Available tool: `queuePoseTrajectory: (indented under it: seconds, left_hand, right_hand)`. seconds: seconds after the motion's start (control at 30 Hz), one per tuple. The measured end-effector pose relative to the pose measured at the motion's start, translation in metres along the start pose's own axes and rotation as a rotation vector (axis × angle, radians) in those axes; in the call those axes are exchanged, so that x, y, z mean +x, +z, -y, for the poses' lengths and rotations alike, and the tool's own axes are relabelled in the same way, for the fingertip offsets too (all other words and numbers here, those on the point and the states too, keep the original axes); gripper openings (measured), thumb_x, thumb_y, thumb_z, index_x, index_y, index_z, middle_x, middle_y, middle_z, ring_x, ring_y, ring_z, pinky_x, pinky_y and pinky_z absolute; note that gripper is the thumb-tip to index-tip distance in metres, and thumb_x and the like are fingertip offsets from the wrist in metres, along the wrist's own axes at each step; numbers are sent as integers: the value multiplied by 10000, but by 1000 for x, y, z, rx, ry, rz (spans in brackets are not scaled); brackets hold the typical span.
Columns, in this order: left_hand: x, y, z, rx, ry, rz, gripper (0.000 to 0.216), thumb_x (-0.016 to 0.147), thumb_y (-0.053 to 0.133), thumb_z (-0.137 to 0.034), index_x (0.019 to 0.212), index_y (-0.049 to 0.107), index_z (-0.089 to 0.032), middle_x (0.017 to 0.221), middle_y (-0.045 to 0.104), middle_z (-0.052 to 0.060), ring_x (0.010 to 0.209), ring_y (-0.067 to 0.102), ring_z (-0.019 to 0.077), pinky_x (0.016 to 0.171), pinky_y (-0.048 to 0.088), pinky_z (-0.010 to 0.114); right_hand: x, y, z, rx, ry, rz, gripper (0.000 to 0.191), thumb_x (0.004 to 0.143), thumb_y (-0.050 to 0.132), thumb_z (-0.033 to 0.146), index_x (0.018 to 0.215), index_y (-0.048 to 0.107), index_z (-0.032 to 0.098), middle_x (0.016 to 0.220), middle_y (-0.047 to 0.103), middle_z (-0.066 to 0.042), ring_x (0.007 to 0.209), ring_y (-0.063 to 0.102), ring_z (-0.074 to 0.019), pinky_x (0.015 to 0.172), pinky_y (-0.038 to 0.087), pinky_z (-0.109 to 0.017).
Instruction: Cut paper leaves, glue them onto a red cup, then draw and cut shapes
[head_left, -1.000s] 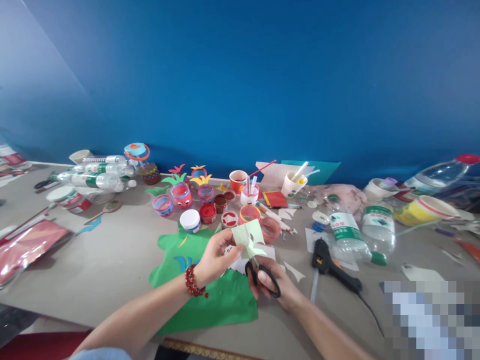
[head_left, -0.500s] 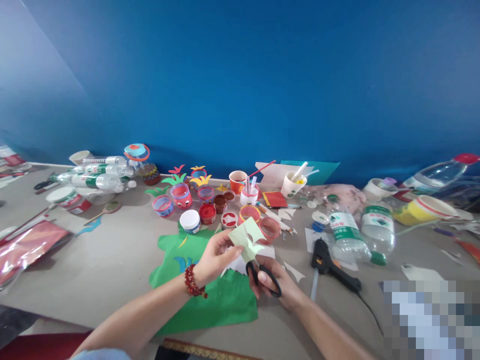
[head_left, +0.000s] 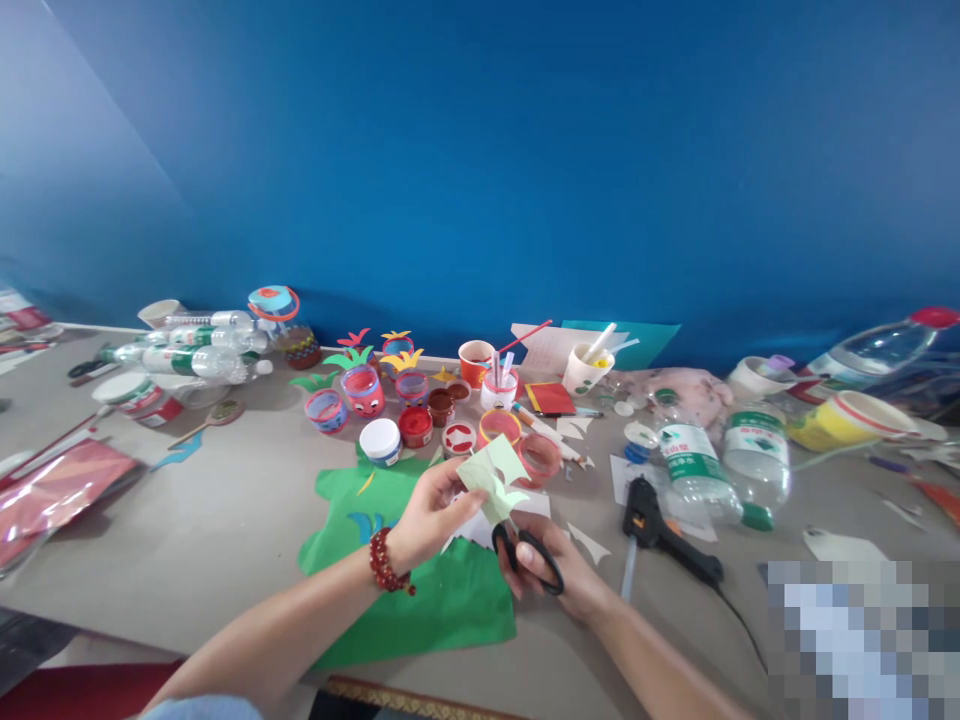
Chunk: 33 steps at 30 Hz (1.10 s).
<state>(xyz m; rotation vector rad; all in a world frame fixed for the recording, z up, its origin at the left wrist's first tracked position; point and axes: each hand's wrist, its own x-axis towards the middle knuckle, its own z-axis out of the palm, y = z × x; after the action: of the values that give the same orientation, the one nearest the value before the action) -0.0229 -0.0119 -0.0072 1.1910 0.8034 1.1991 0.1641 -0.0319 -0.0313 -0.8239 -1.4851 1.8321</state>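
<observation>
My left hand (head_left: 435,512) pinches a pale green sheet of paper (head_left: 487,485) between thumb and fingers. The sheet has a curved, leaf-like cut along its right side. In my right hand (head_left: 559,565) are black-handled scissors (head_left: 540,560), their blades up against the lower edge of the paper and mostly hidden by it. Beneath both hands lies a green sheet (head_left: 442,620) with blue cut pieces (head_left: 366,526) on it. A white jagged-edged paper (head_left: 472,532) shows partly behind my hands.
Beyond my hands stand paint jars (head_left: 380,442) and small decorated cups (head_left: 362,390) with paper leaves. To the right are a black glue gun (head_left: 667,535) with a cord and clear plastic bottles (head_left: 697,465). More bottles (head_left: 199,360) lie at the left, near a red plastic packet (head_left: 64,495).
Almost nothing differs. My hands, the pale green paper and the scissors keep the same position.
</observation>
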Motion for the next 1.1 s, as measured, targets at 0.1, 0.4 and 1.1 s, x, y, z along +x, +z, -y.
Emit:
queuePoseTrajectory:
  seconds: [0.1, 0.4, 1.1]
  left_hand:
    - [0, 0, -1, 3, -6, 3, 324, 754, 751, -420, 884, 681, -132, 813, 693, 65, 717, 601, 157, 664, 480, 243]
    - [0, 1, -1, -34, 6, 35, 268, 776, 743, -364, 915, 691, -141, 823, 704, 58, 720, 605, 145, 673, 478, 232]
    - [0, 0, 0, -25, -2, 16, 280, 749, 760, -356, 898, 698, -126, 796, 712, 57, 686, 600, 150, 644, 460, 228]
  right_hand:
    - [0, 0, 1, -17, 4, -3, 621, 715, 588, 782, 729, 526, 164, 519, 538, 22, 392, 350, -60, 382, 219, -196]
    - [0, -1, 0, -51, 18, -13, 619, 721, 573, 786, 709, 524, 170, 485, 527, 29, 395, 354, -68, 390, 211, -201]
    - [1, 0, 0, -38, 12, -14, 624, 725, 565, 790, 681, 501, 171, 439, 513, 29, 359, 347, -57, 379, 212, -200]
